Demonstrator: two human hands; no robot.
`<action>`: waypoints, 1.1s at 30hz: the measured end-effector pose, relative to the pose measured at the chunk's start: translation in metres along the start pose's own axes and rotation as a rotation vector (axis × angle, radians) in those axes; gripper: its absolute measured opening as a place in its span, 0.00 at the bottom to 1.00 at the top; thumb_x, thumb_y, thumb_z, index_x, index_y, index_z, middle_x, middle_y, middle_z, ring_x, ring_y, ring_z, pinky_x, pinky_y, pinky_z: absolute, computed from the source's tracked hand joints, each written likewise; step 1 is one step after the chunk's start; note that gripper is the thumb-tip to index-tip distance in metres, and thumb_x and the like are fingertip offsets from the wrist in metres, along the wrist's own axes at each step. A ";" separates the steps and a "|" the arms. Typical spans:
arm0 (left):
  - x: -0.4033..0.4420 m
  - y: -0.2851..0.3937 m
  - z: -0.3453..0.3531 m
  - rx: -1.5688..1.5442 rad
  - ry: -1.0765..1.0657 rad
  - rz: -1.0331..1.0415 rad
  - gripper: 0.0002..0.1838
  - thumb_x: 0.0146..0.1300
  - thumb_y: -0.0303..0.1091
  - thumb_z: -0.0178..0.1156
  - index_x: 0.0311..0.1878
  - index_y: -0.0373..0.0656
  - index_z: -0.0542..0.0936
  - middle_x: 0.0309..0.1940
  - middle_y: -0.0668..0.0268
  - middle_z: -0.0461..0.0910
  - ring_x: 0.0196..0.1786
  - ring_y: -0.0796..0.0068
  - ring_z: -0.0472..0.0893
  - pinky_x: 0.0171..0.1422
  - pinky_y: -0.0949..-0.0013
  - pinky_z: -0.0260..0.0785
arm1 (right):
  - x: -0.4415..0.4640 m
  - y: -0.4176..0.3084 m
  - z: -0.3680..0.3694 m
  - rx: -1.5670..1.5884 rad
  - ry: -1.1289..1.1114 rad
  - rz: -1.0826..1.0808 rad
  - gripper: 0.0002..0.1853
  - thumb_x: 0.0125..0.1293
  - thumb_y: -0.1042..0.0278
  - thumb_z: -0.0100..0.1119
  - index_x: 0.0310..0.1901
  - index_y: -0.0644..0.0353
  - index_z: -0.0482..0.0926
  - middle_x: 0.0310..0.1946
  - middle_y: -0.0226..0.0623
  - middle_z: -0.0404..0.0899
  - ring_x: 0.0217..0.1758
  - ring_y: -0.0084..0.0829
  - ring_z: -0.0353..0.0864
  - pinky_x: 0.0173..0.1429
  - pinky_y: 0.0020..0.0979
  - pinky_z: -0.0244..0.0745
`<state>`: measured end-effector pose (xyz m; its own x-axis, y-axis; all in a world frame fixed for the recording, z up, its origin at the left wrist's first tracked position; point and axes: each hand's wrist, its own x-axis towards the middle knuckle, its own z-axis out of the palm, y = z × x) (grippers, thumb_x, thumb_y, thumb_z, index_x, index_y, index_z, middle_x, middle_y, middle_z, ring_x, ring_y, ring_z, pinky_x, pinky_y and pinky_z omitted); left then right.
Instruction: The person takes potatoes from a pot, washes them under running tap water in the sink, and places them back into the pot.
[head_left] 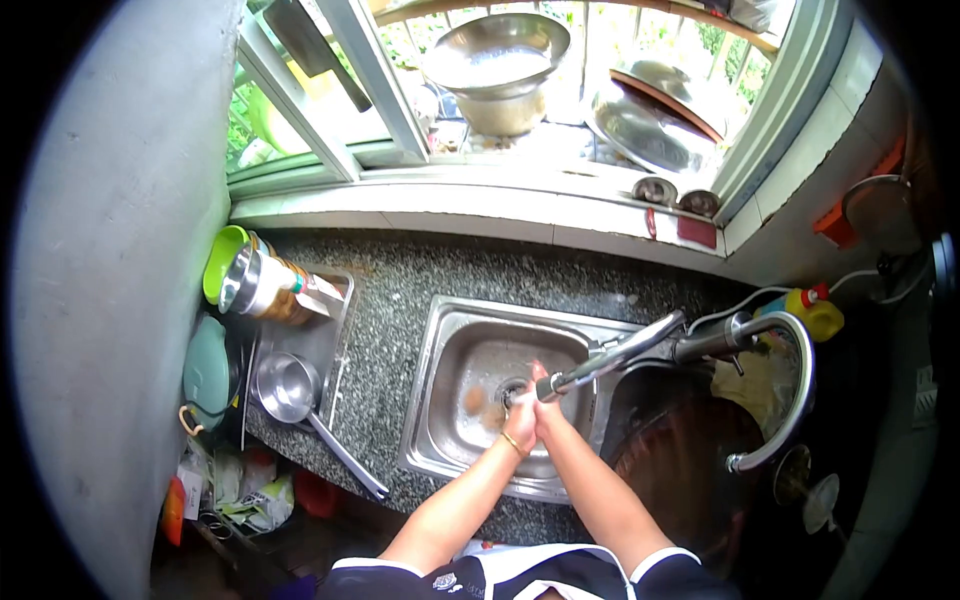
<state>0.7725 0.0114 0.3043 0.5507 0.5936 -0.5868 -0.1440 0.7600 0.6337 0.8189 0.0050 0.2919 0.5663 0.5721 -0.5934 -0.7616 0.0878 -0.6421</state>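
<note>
My left hand (521,418) and my right hand (541,376) are pressed against each other over the steel sink (436,350), right under the end of the faucet (625,352). A yellow bangle (514,443) circles my left wrist. Some fingers of my right hand stretch out past the spout. Most of my left fingers are hidden between the hands. Below them is the drain (514,387). Brownish round shapes (475,401) show on the sink floor beside my left hand, too blurred to name.
Left on the granite counter (390,290), a saucepan (287,388) rests partly on a metal tray (335,345) near several containers. A second faucet spout (800,380) curves at right. Beside it stands a yellow bottle (818,318). Metal basins (500,75) sit beyond the window.
</note>
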 end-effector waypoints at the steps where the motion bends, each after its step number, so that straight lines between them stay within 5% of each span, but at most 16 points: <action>1: 0.010 -0.004 -0.010 0.112 0.012 0.025 0.18 0.61 0.41 0.55 0.50 0.39 0.73 0.47 0.66 0.73 0.46 0.76 0.72 0.51 0.70 0.66 | 0.004 0.010 0.002 0.090 0.056 0.068 0.26 0.65 0.48 0.47 0.58 0.57 0.65 0.52 0.32 0.67 0.55 0.28 0.65 0.59 0.32 0.60; 2: 0.041 -0.022 -0.053 0.416 0.045 0.082 0.21 0.61 0.45 0.54 0.49 0.38 0.74 0.47 0.64 0.74 0.46 0.77 0.73 0.49 0.71 0.66 | 0.004 0.025 0.005 0.181 0.109 0.136 0.27 0.67 0.48 0.43 0.62 0.55 0.62 0.60 0.34 0.63 0.62 0.30 0.62 0.64 0.33 0.57; 3: 0.064 -0.011 -0.070 0.419 0.041 0.094 0.21 0.61 0.45 0.54 0.49 0.38 0.74 0.47 0.64 0.74 0.46 0.77 0.73 0.49 0.71 0.66 | -0.001 0.036 0.012 0.156 0.053 0.174 0.25 0.66 0.47 0.44 0.57 0.54 0.65 0.52 0.32 0.67 0.56 0.28 0.65 0.58 0.33 0.61; 4: 0.072 0.005 -0.080 0.233 -0.049 -0.183 0.23 0.62 0.48 0.52 0.51 0.38 0.73 0.49 0.62 0.73 0.49 0.75 0.72 0.52 0.71 0.65 | -0.011 0.039 0.020 0.126 0.005 0.222 0.23 0.65 0.46 0.46 0.53 0.54 0.69 0.45 0.31 0.71 0.50 0.27 0.69 0.52 0.32 0.65; 6: 0.070 0.004 -0.082 0.050 -0.145 -0.461 0.26 0.63 0.51 0.49 0.54 0.38 0.72 0.51 0.60 0.73 0.52 0.74 0.71 0.55 0.71 0.63 | -0.007 0.025 0.027 0.060 -0.047 0.244 0.31 0.65 0.41 0.41 0.61 0.57 0.62 0.58 0.35 0.66 0.59 0.30 0.66 0.61 0.35 0.60; 8: 0.024 -0.007 -0.056 0.872 -0.013 0.041 0.26 0.63 0.51 0.49 0.55 0.41 0.72 0.53 0.61 0.72 0.57 0.72 0.69 0.60 0.70 0.60 | 0.025 0.023 0.009 0.217 0.204 0.462 0.25 0.61 0.42 0.49 0.47 0.55 0.68 0.42 0.35 0.70 0.45 0.30 0.69 0.50 0.35 0.65; 9: 0.018 -0.011 -0.051 0.738 -0.039 0.270 0.24 0.62 0.49 0.51 0.56 0.44 0.73 0.53 0.62 0.72 0.58 0.72 0.68 0.61 0.69 0.58 | 0.061 0.063 -0.023 0.351 0.257 0.445 0.20 0.58 0.42 0.55 0.35 0.52 0.72 0.28 0.34 0.72 0.33 0.28 0.72 0.40 0.35 0.69; 11: 0.032 -0.017 -0.068 0.839 -0.056 0.282 0.24 0.62 0.47 0.51 0.56 0.43 0.71 0.52 0.63 0.73 0.56 0.72 0.69 0.60 0.70 0.59 | 0.046 0.086 -0.011 0.383 0.162 0.350 0.18 0.58 0.44 0.55 0.36 0.52 0.72 0.28 0.33 0.72 0.33 0.28 0.71 0.40 0.35 0.69; 15: 0.030 0.015 -0.055 0.281 0.054 -0.196 0.19 0.64 0.43 0.49 0.52 0.42 0.73 0.47 0.66 0.75 0.50 0.74 0.73 0.56 0.70 0.64 | 0.035 0.084 0.001 0.142 0.175 0.243 0.26 0.63 0.42 0.46 0.49 0.58 0.69 0.42 0.37 0.72 0.47 0.30 0.69 0.54 0.32 0.65; 20: 0.007 0.014 -0.049 0.585 -0.142 0.090 0.11 0.59 0.27 0.52 0.45 0.38 0.75 0.40 0.65 0.77 0.41 0.75 0.76 0.45 0.72 0.70 | 0.054 0.049 -0.030 0.143 0.003 0.437 0.31 0.63 0.47 0.48 0.58 0.66 0.62 0.53 0.48 0.70 0.55 0.38 0.70 0.59 0.39 0.64; 22: 0.029 0.012 -0.072 -0.249 -0.331 -0.206 0.10 0.58 0.27 0.52 0.43 0.36 0.75 0.39 0.63 0.77 0.39 0.74 0.78 0.44 0.71 0.72 | 0.061 0.076 -0.043 0.104 -0.295 0.359 0.27 0.63 0.56 0.51 0.56 0.69 0.64 0.52 0.48 0.71 0.54 0.37 0.71 0.58 0.37 0.67; 26: 0.014 0.006 -0.038 0.160 0.070 0.074 0.07 0.58 0.25 0.53 0.40 0.43 0.77 0.36 0.69 0.77 0.40 0.79 0.74 0.44 0.74 0.69 | 0.035 0.084 -0.016 0.360 0.034 0.166 0.06 0.63 0.70 0.46 0.32 0.57 0.74 0.23 0.28 0.73 0.24 0.20 0.70 0.28 0.22 0.66; 27: 0.016 0.003 -0.041 0.169 0.068 0.070 0.07 0.58 0.25 0.53 0.40 0.43 0.77 0.36 0.69 0.77 0.40 0.79 0.74 0.44 0.74 0.69 | 0.033 0.083 -0.014 0.369 0.038 0.165 0.06 0.63 0.70 0.46 0.32 0.57 0.74 0.23 0.28 0.73 0.24 0.20 0.70 0.28 0.22 0.66; 29: 0.024 -0.001 -0.058 1.058 -0.027 0.454 0.07 0.60 0.25 0.52 0.41 0.40 0.76 0.37 0.66 0.77 0.40 0.76 0.75 0.45 0.73 0.70 | 0.031 0.084 -0.013 0.437 0.118 0.182 0.09 0.67 0.66 0.42 0.37 0.58 0.73 0.30 0.31 0.74 0.33 0.23 0.73 0.39 0.24 0.69; 32: 0.063 -0.005 -0.094 1.091 -0.150 0.488 0.07 0.58 0.23 0.53 0.39 0.40 0.76 0.36 0.65 0.77 0.36 0.75 0.76 0.44 0.74 0.70 | 0.023 0.092 -0.002 0.441 0.100 0.119 0.12 0.67 0.60 0.43 0.42 0.59 0.72 0.40 0.35 0.75 0.45 0.27 0.74 0.52 0.28 0.70; 33: 0.091 -0.024 -0.126 0.759 0.029 0.312 0.05 0.58 0.23 0.52 0.38 0.39 0.76 0.35 0.65 0.77 0.35 0.75 0.76 0.41 0.73 0.72 | 0.022 0.092 0.005 0.442 0.120 0.143 0.14 0.71 0.60 0.37 0.47 0.59 0.68 0.40 0.34 0.73 0.45 0.26 0.72 0.50 0.28 0.69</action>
<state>0.7224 0.0805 0.1722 0.5545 0.7624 -0.3334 0.3142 0.1792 0.9323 0.7596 0.0294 0.2222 0.4590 0.5081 -0.7289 -0.8807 0.3684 -0.2978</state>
